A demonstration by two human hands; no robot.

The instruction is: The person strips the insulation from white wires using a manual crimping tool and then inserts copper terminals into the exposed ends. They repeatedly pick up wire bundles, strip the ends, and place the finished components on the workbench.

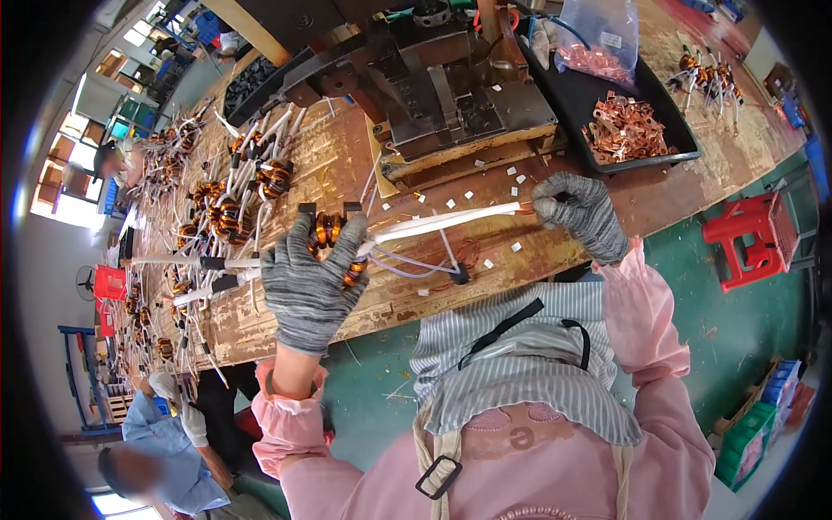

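My left hand (pixel 314 286), in a grey striped knit glove, is closed round a copper-wound coil (pixel 327 230) with black end pieces. White-sleeved leads (pixel 451 220) run from the coil across the front of the bench toward my right hand. My right hand (pixel 582 217), gloved alike, pinches the coppery end of these leads between thumb and fingers; its fingertips hide the very tip. Thin pale purple wires (pixel 403 262) loop below the leads, near a small black piece (pixel 458 275) on the wood.
A metal press (pixel 446 104) stands straight ahead, with small white bits scattered before it. On its right, a black tray (pixel 683 149) holds copper terminals (pixel 626 130) and a plastic bag (pixel 602 39). More coils (pixel 227 217) lie left. A red stool (pixel 752 238) and a seated co-worker (pixel 165 451) flank the bench.
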